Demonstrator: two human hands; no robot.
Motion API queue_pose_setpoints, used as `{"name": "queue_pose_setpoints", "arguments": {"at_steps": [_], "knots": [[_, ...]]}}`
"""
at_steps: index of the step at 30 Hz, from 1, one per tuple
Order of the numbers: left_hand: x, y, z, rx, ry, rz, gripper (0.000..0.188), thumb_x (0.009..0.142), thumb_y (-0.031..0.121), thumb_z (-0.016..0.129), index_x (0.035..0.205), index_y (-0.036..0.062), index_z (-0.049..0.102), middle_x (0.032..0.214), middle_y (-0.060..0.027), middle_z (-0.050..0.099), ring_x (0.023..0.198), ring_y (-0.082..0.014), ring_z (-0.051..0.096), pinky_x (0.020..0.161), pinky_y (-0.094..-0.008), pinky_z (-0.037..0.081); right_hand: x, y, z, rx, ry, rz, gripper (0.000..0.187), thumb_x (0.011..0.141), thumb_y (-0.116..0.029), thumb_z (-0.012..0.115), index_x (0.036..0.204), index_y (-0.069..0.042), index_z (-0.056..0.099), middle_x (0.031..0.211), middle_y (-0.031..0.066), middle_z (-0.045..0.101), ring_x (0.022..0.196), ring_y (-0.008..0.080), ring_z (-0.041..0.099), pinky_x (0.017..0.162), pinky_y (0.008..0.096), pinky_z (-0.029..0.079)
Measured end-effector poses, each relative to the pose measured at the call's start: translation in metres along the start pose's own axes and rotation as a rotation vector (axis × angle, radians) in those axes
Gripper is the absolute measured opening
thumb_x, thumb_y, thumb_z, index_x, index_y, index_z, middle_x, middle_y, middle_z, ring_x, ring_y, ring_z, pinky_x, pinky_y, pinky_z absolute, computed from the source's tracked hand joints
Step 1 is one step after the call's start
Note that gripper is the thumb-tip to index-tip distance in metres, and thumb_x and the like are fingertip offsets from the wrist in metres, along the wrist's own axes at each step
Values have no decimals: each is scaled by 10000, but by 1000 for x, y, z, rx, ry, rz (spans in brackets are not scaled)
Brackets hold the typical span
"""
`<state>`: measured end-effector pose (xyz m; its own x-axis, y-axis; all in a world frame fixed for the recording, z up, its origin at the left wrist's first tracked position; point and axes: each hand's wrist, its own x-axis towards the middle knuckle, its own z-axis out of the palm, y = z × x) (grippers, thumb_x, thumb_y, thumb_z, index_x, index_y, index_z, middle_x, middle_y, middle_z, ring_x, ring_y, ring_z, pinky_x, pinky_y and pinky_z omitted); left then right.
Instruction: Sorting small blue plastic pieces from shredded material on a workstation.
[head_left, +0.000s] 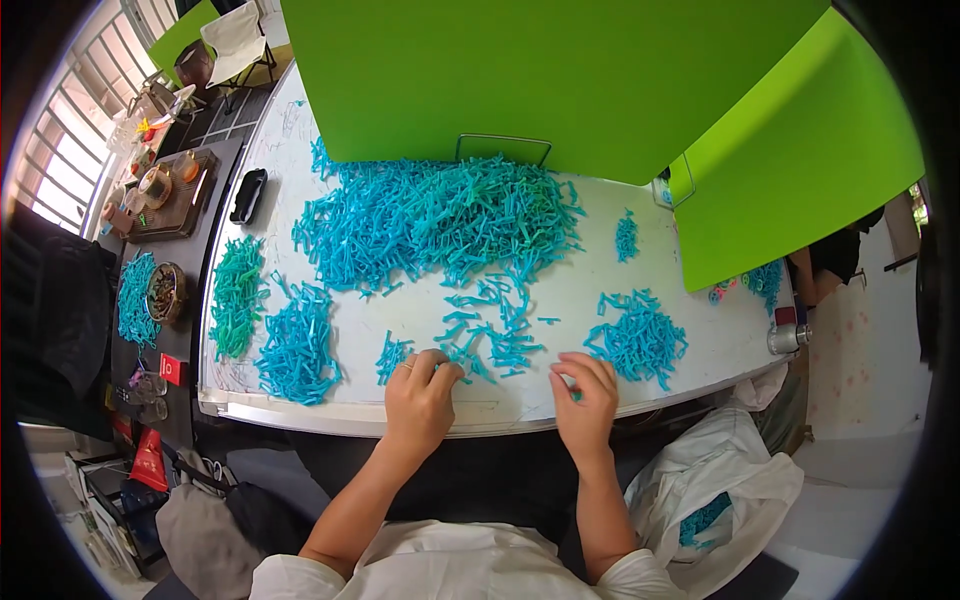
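Small, thin blue and green plastic pieces lie loose on a white table. My left hand [420, 397] is bent down at the near middle, fingertips together among scattered blue pieces [500, 325]; what they grip is hidden. A small blue cluster [393, 357] lies just left of those fingers. My right hand [587, 408] is raised at the near edge, thumb and fingers closed on a small green plastic piece [576, 395]. Right beside it lies a blue heap [640, 340]. Beyond both hands spreads a large blue-green pile [440, 220].
Bright green panels [520, 80] stand at the back and right. A blue heap [298, 345] and a green heap [237, 295] lie left, near a black tray [249, 197]. A white sack [720, 480] with blue pieces sits below right. A person's arm [803, 275] shows at right.
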<state>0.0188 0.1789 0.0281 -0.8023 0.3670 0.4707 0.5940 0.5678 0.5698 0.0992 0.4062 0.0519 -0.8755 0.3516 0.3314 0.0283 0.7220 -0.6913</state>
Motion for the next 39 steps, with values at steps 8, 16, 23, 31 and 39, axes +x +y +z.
{"name": "queue_pose_setpoints", "arguments": {"at_steps": [8, 16, 23, 31, 39], "knots": [[-16, 7, -10, 47, -63, 16, 214, 732, -36, 758, 890, 107, 739, 929, -51, 629, 810, -253, 617, 720, -394, 460, 28, 10, 29, -184, -89, -167, 202, 768, 49, 803, 921, -67, 738, 1005, 76, 752, 910, 305, 652, 794, 392, 533], [-18, 5, -8, 46, -58, -14, 275, 735, -70, 728, 943, 107, 764, 917, -47, 621, 791, -248, 604, 715, -379, 449, -2, -7, 5, 43, -125, 63, 218, 737, 76, 825, 886, -60, 743, 914, 64, 741, 798, 257, 651, 687, 365, 537], [-24, 3, -5, 12, 34, -28, 255, 771, -54, 698, 974, 94, 748, 910, -52, 623, 776, -259, 610, 695, -390, 456, -1, -16, 23, 32, -76, -25, 208, 739, 51, 838, 899, -52, 754, 936, 82, 733, 859, 290, 670, 722, 379, 551], [-25, 3, -4, 25, 89, -105, 193, 791, -19, 778, 930, 110, 742, 896, -54, 633, 773, -261, 627, 681, -384, 459, 4, -3, 33, -41, -84, -80, 157, 783, 40, 815, 902, -48, 763, 947, 79, 729, 853, 259, 665, 683, 367, 544], [-25, 2, -5, 14, 114, -136, 203, 780, -28, 785, 919, 110, 734, 897, -52, 628, 773, -265, 627, 689, -383, 464, 0, -1, 16, 89, -13, 101, 153, 795, 68, 825, 897, -23, 755, 931, 76, 722, 776, 168, 654, 606, 306, 527]]}}
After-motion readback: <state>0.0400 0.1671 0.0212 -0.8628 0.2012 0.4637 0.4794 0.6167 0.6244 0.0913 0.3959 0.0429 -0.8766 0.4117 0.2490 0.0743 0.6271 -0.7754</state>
